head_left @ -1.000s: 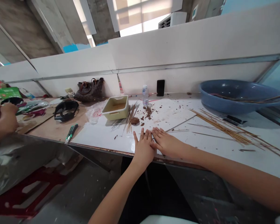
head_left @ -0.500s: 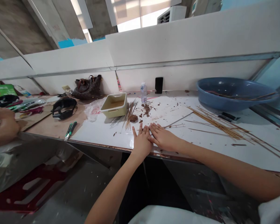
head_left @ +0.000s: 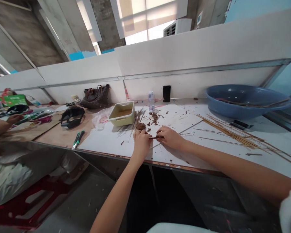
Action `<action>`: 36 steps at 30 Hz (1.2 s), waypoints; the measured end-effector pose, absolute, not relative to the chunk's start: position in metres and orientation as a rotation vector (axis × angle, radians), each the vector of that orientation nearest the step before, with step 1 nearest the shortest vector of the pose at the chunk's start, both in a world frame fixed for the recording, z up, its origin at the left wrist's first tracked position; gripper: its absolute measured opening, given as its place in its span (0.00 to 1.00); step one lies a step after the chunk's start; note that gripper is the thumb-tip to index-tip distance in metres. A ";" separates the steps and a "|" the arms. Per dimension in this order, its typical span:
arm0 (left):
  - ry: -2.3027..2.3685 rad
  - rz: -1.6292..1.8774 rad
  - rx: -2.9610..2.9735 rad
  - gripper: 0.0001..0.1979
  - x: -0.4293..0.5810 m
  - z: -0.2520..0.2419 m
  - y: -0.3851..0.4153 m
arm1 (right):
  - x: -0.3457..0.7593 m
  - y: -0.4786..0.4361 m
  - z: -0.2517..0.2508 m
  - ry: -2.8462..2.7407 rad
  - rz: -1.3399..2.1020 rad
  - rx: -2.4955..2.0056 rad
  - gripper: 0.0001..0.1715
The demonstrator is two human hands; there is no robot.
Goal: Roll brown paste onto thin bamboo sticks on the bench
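Note:
My left hand and my right hand rest on the white board near its front edge, fingers curled. Between them they pinch a thin stick with a dark brown coating, lying flat on the board. Just beyond my left hand sits a lump of brown paste beside a small bunch of thin sticks. Brown crumbs are scattered behind.
A yellow tray, a small bottle and a black phone stand at the back. A blue basin and long bamboo sticks lie right. Green pliers, black goggles and a handbag lie left. Another person's hand shows far left.
Both hands were lying flat with fingers stretched out, side by side. Now the fingers have curled and they pinch the coated stick between them. The view has shifted a little.

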State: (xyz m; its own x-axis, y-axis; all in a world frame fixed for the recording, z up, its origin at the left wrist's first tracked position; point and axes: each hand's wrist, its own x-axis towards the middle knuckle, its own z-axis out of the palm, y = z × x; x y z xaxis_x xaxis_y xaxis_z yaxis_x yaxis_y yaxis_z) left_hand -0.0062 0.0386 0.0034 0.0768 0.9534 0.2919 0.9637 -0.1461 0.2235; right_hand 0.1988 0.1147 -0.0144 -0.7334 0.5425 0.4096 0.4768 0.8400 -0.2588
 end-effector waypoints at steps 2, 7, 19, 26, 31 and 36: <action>-2.023 -0.616 -2.316 0.10 -0.011 0.002 0.047 | 0.197 0.120 -0.016 -2.491 0.203 -0.757 0.12; -1.862 -0.642 -2.407 0.12 -0.018 -0.008 0.059 | 0.196 0.126 -0.025 -2.468 0.286 -0.641 0.15; -1.869 -0.620 -2.356 0.09 -0.029 -0.004 0.053 | 0.200 0.123 -0.026 -2.446 0.244 -0.647 0.15; -1.858 -0.696 -2.426 0.09 -0.028 -0.006 0.062 | 0.190 0.130 -0.027 -2.472 0.183 -0.650 0.11; -1.829 -0.693 -2.464 0.06 -0.033 -0.004 0.068 | 0.191 0.129 -0.029 -2.475 0.073 -0.649 0.11; -1.809 -0.696 -2.423 0.05 -0.037 -0.008 0.067 | 0.194 0.127 -0.033 -2.419 0.124 -0.656 0.08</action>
